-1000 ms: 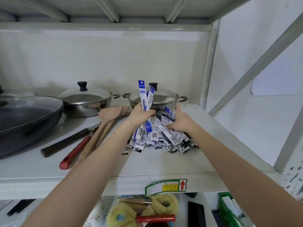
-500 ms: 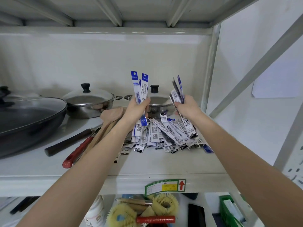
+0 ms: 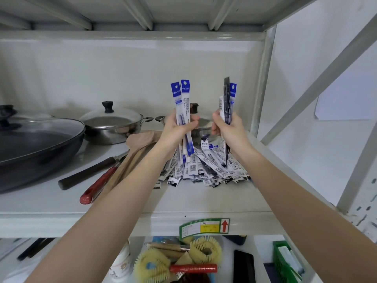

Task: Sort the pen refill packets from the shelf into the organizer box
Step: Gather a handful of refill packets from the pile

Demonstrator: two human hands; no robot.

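Left hand (image 3: 175,130) and right hand (image 3: 228,129), fingers clamped on upright pen refill packets (image 3: 181,103), above the pile (image 3: 206,166) near the shelf (image 3: 183,201) right edge.

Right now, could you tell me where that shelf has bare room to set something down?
The front strip between the packet pile and the shelf edge is bare, as is the near-left corner before the black pan. Pots, utensils and packets crowd everything behind.

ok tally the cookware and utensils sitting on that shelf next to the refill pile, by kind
lidded steel pots: 2
dark lidded pan: 1
wooden spatula: 1
red-handled utensil: 1
dark-handled utensil: 1
total: 6
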